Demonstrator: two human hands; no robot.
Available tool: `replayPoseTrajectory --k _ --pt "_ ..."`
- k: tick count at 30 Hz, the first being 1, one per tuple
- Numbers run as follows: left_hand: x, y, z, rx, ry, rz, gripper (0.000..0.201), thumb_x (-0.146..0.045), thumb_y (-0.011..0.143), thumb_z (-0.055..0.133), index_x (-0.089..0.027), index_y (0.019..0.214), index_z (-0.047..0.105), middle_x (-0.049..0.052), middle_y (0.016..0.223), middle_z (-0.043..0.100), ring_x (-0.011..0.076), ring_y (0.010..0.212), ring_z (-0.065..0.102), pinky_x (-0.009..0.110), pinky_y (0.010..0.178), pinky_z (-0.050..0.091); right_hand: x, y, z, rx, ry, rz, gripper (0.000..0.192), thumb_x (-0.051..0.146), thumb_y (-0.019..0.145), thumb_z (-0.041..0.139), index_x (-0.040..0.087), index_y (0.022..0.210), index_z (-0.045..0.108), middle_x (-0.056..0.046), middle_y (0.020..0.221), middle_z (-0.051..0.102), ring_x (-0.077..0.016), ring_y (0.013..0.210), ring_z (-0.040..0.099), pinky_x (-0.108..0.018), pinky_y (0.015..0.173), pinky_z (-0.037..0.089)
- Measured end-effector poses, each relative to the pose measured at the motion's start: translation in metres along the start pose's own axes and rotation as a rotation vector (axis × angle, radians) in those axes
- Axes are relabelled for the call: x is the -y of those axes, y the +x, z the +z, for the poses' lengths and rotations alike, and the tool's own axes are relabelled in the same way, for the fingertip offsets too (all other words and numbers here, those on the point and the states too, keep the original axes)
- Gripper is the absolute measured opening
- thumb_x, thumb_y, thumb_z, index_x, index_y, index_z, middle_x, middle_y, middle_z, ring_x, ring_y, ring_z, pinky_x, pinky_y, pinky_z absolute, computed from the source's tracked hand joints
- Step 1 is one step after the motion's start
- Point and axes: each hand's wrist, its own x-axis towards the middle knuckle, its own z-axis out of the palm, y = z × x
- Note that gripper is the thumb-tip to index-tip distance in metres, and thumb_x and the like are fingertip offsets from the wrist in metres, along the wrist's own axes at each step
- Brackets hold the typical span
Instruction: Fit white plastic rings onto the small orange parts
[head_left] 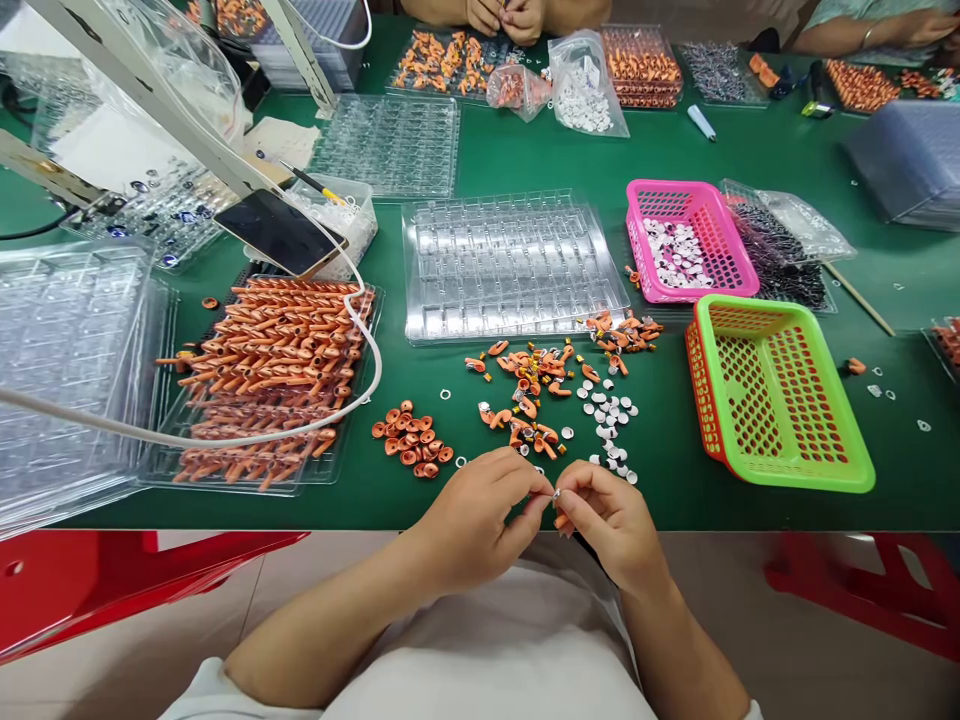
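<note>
Left hand (480,515) and right hand (600,520) pinching one small orange plastic piece (561,519) together, fingertips touching. Just beyond: scattered orange pieces (529,390), small white discs (609,415), clear plastic blister tray (510,265), empty green plastic basket (780,400) at right.

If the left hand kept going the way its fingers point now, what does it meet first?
The left hand points right, and its fingertips already touch the right hand around a small orange part pinched between them. That part and the right fingers come first.
</note>
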Motion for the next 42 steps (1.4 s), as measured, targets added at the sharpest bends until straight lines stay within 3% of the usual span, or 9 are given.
replayPoseTrajectory --k 9,17,26,42 --pt "0.0014 0.0007 -0.0008 0.024 0.013 0.036 0.017 -0.013 0.092 0.048 -0.012 0.088 0.064 0.008 0.080 0.067 0.0175 0.075 0.057 0.030 0.070 0.046 -0.0027 0.0011 -0.0021 0.048 0.008 0.036 0.022 0.037 0.090 0.065 0.018 0.080 0.061 0.000 0.076 0.058 -0.0105 0.060 0.062 -0.020 0.054 0.052" --pt "0.0043 0.0006 0.0028 -0.032 -0.014 0.010 0.012 -0.008 0.084 0.055 -0.014 0.083 0.065 0.004 0.074 0.067 0.0149 0.070 0.058 0.026 0.066 0.045 -0.0017 -0.0005 -0.0013 0.062 0.040 0.043 0.021 0.035 0.090 0.066 0.018 0.079 0.060 0.001 0.076 0.058 -0.0097 0.060 0.062 -0.019 0.054 0.051" --pt "0.0011 0.0019 -0.0008 0.039 -0.079 -0.012 0.014 -0.013 0.091 0.050 -0.015 0.087 0.063 0.005 0.079 0.068 0.0150 0.073 0.058 0.028 0.071 0.045 -0.0031 0.0001 -0.0039 0.088 0.085 0.051 0.022 0.036 0.090 0.067 0.018 0.080 0.061 0.001 0.077 0.058 -0.0094 0.060 0.061 -0.019 0.054 0.051" --pt "0.0012 0.0002 0.0035 -0.026 -0.140 -0.112 0.011 -0.009 0.084 0.052 -0.017 0.077 0.056 0.000 0.072 0.060 0.0129 0.069 0.054 0.025 0.066 0.044 -0.0082 0.0012 -0.0039 0.183 0.233 0.097 0.018 0.032 0.088 0.070 0.017 0.080 0.063 0.001 0.077 0.058 -0.0083 0.059 0.061 -0.018 0.052 0.051"
